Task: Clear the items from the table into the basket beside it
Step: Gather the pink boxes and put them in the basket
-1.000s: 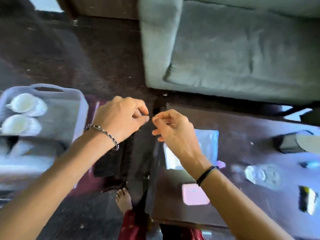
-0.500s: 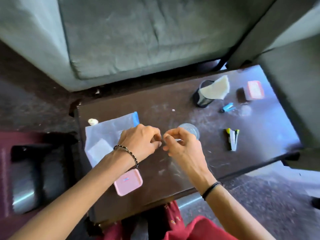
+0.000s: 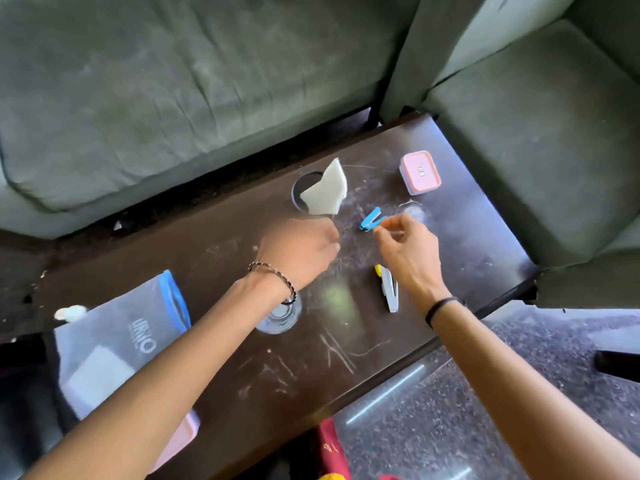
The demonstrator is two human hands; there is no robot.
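Both hands (image 3: 349, 251) moved past the "URMO"-printed pouch (image 3: 121, 341).

Dark scratched table (image 3: 450, 244): far, black cup (image 3: 298, 192) holding white napkin (image 3: 327, 190); pink box (image 3: 419, 172) far right; blue stapler (image 3: 370, 220) mid; yellow-grey stapler (image 3: 388, 287) near right; glass (image 3: 278, 317) centre; pouch (image 3: 117, 344) left.

A home living room: grey-green sofas (image 3: 194, 98) are flanking two sides of a scratched dark coffee table (image 3: 460, 244), which is standing on speckled stone flooring (image 3: 485, 403).
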